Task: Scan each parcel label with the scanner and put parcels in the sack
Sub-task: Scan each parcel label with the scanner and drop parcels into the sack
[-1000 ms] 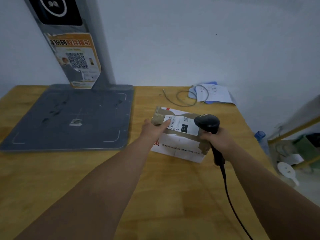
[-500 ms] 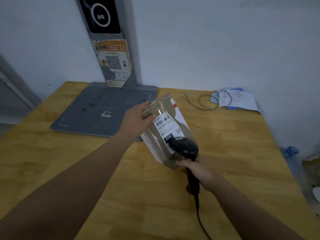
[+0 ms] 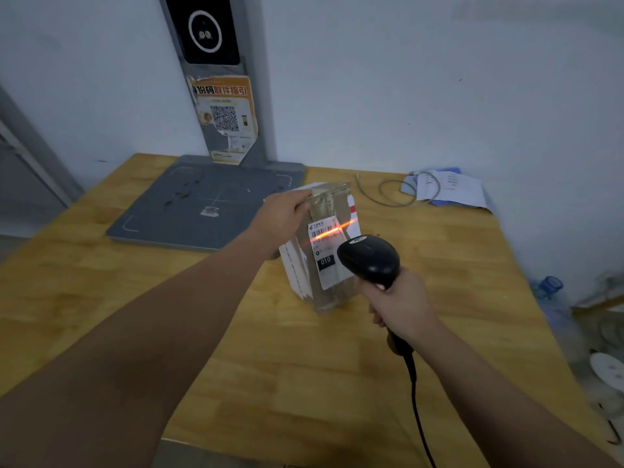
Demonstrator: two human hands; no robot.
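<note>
Brown parcel [image 3: 329,204] stands on end, red beam crossing its label [image 3: 326,256], black scanner [image 3: 369,260] beside.

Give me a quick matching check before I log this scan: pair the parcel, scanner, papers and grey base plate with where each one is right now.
Things:
1. parcel
2. scanner
3. papers
4. grey base plate

Places:
A. gripped in the right hand
B. lying at the far right corner of the table
C. upright, held at its top edge by the left hand
D. flat on the table's far left, at the foot of the post

Pairs: 1-C, 2-A, 3-B, 4-D.
</note>
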